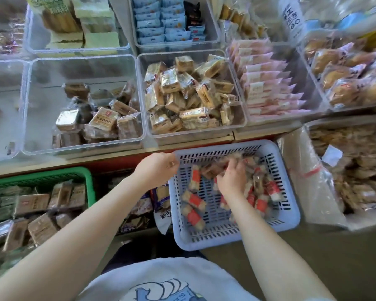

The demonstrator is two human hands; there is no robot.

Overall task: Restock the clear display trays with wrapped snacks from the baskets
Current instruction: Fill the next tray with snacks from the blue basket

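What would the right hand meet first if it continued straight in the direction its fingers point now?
Probably the wrapped snacks heaped at the far end of the blue basket; the right hand already reaches in among them. Behind them comes the basket's far wall. Depth is unclear.

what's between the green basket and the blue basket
In the head view, the left forearm crosses the gap between the green basket and the blue basket, over a pile of bagged snack packs beneath it.

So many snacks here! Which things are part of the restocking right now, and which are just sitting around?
In use:
- blue basket
- red-banded snacks
- left hand gripping the basket rim
- right hand grabbing snacks

Sitting by:
- green basket
- blue packets tray
- pink packets tray
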